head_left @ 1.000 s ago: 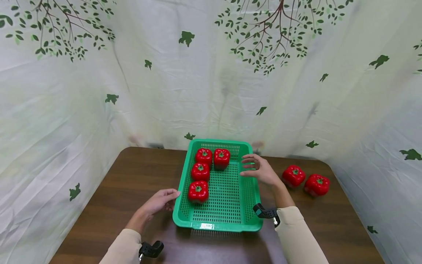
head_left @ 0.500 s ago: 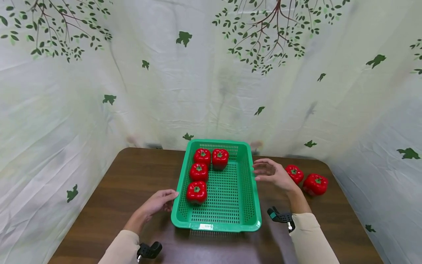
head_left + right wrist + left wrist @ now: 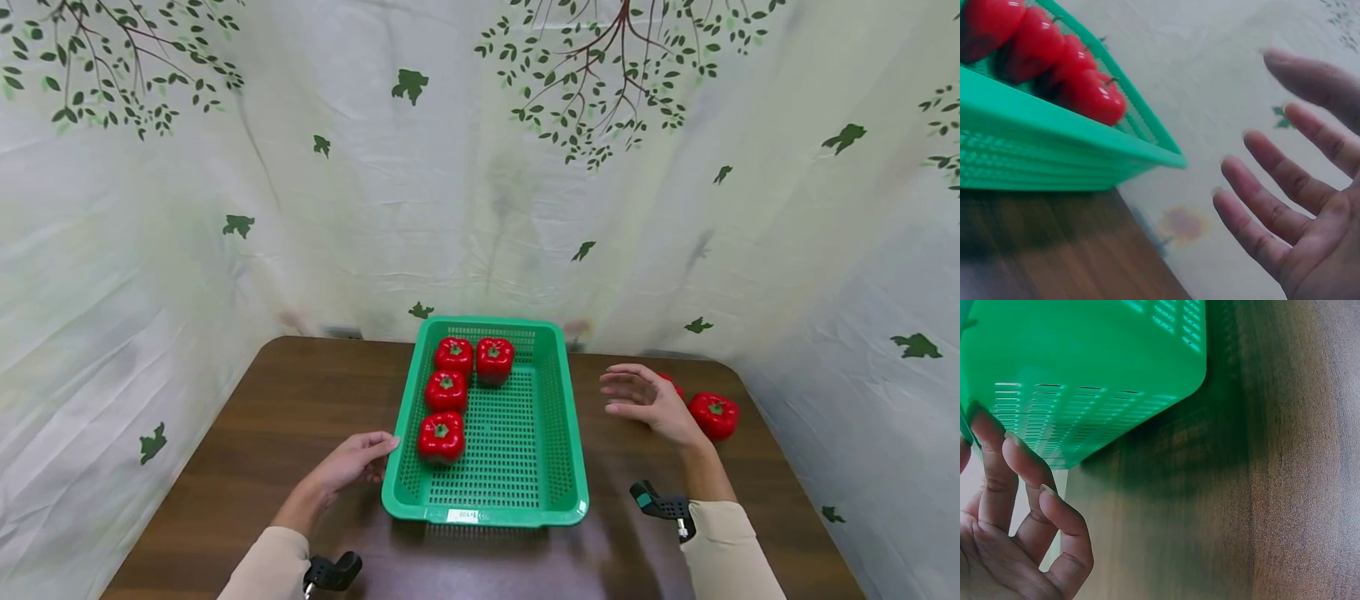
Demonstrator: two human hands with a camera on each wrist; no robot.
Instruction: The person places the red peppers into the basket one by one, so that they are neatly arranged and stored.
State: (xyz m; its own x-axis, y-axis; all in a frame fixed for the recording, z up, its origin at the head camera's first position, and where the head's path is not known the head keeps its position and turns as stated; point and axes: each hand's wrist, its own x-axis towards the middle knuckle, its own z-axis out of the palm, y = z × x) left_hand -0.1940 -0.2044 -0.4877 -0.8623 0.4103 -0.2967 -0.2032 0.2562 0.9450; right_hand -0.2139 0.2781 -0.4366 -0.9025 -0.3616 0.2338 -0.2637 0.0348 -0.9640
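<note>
A green plastic basket [image 3: 576,442] stands on the table, holding several red bell peppers. They form a row down its left side, the nearest bell pepper [image 3: 441,438] at the front, with another bell pepper [image 3: 495,361] at the back middle. My left hand [image 3: 351,463] pinches the basket's left rim between thumb and fingers; in the left wrist view its other fingers curl below the rim. To the right of the basket, my right hand [image 3: 649,403] is held with fingers spread and nothing in them. It partly covers one bell pepper [image 3: 671,384]; beside that lies another bell pepper [image 3: 714,416].
The brown wooden table [image 3: 322,383] has its back edge close to a pale curtain [image 3: 480,208] printed with leaves and branches. A black wrist camera [image 3: 663,502] is strapped to the right wrist, another wrist camera [image 3: 333,572] to the left.
My right hand has moved right, from above the basket's right side to beside the loose bell peppers, now covering part of one. My left hand keeps its hold on the rim.
</note>
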